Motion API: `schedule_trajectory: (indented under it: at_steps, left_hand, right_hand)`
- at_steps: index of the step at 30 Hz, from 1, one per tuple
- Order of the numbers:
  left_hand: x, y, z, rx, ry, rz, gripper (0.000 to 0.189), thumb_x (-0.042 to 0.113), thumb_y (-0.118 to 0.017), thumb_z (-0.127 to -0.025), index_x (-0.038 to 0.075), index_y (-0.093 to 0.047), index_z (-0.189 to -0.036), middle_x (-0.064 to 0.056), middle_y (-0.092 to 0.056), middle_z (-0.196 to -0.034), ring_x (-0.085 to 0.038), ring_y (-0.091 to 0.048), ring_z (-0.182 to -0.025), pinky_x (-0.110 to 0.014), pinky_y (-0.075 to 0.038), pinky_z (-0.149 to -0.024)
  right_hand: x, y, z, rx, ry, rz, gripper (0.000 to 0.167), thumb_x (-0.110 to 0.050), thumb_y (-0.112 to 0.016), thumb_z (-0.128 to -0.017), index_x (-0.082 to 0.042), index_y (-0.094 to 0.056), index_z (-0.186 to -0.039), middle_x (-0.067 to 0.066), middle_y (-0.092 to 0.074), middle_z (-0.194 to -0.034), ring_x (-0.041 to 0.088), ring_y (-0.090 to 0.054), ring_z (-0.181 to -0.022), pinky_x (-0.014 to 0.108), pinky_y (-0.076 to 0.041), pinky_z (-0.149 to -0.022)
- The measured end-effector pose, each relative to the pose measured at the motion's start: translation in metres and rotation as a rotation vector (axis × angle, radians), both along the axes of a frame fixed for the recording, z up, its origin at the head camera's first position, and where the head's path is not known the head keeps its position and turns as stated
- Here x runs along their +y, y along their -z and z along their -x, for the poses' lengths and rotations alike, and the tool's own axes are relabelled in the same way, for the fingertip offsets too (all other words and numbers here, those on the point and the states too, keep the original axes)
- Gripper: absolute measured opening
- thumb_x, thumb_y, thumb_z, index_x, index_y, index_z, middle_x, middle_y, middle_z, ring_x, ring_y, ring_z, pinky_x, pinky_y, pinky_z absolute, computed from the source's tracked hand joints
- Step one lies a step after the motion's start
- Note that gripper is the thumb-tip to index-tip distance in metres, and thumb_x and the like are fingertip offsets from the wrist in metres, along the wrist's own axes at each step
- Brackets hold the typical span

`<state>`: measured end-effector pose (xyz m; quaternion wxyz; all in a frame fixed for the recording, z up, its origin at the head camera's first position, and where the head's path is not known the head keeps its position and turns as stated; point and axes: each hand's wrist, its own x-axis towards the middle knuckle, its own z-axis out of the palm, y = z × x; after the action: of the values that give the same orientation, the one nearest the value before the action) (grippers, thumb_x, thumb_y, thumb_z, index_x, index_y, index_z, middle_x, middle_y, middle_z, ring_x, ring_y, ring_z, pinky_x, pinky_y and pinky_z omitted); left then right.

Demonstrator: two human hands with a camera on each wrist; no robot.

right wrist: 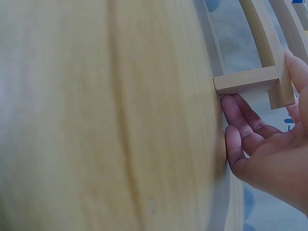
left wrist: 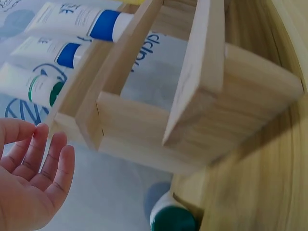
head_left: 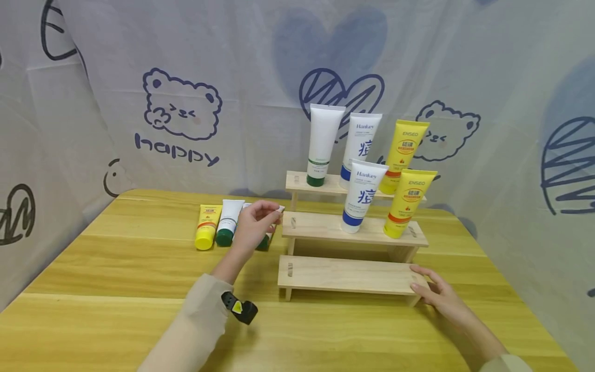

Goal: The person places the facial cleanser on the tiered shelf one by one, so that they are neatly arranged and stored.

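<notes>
My left hand kinda blocks a green-capped tube lying behind it, the right wrist view crops my right hand, and the top-tier Hankey tube has print too tiny to read.

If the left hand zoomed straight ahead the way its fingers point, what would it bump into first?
Probably the left end of the middle shelf: the left hand points toward it in the head view. Its height is hard to judge, so it might pass above.

Five upright tubes, three shelves
</notes>
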<state>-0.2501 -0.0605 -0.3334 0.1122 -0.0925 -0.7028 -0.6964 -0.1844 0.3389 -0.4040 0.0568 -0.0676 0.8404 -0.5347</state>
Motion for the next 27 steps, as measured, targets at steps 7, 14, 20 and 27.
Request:
schedule_trajectory:
  at_steps: [7, 14, 20, 27]
  left_hand:
    - [-0.021, 0.007, 0.002, -0.036, -0.040, -0.028, 0.016, 0.002, -0.055, -0.086, -0.009, -0.058, -0.098, -0.014, -0.063, -0.084, -0.013, -0.061, -0.066, -0.029, -0.052, -0.058]
    - [-0.047, 0.011, 0.006, -0.081, -0.106, -0.030, 0.018, 0.004, -0.056, -0.087, -0.009, -0.057, -0.100, -0.009, -0.064, -0.082, -0.014, -0.061, -0.067, -0.026, -0.052, -0.057]
    - [-0.072, 0.019, 0.010, -0.109, -0.148, 0.046, 0.023, 0.008, -0.056, -0.088, -0.008, -0.056, -0.104, -0.011, -0.062, -0.087, -0.014, -0.061, -0.074, -0.026, -0.052, -0.062]
    - [-0.104, 0.028, 0.011, -0.059, -0.163, 0.264, 0.033, 0.021, -0.057, -0.088, -0.003, -0.058, -0.112, -0.017, -0.058, -0.103, -0.022, -0.054, -0.090, -0.024, -0.048, -0.074]
  right_hand:
    - [0.001, 0.001, 0.000, 0.000, -0.005, 0.005, 0.047, -0.018, -0.048, -0.093, -0.002, -0.031, -0.133, 0.023, -0.018, -0.140, 0.019, -0.046, -0.101, 0.035, -0.043, -0.076]
    - [0.001, 0.001, 0.000, 0.006, 0.000, 0.002, 0.046, -0.018, -0.048, -0.093, -0.002, -0.031, -0.133, 0.023, -0.022, -0.138, 0.013, -0.048, -0.095, 0.035, -0.044, -0.074]
    - [0.001, 0.001, 0.000, 0.010, 0.001, -0.004, 0.046, -0.018, -0.048, -0.093, -0.003, -0.031, -0.134, 0.025, -0.027, -0.135, 0.012, -0.049, -0.093, 0.033, -0.045, -0.073]
    - [0.001, 0.001, -0.001, 0.004, 0.000, 0.008, 0.047, -0.017, -0.048, -0.093, -0.003, -0.030, -0.134, 0.028, -0.030, -0.132, 0.012, -0.049, -0.093, 0.033, -0.045, -0.073]
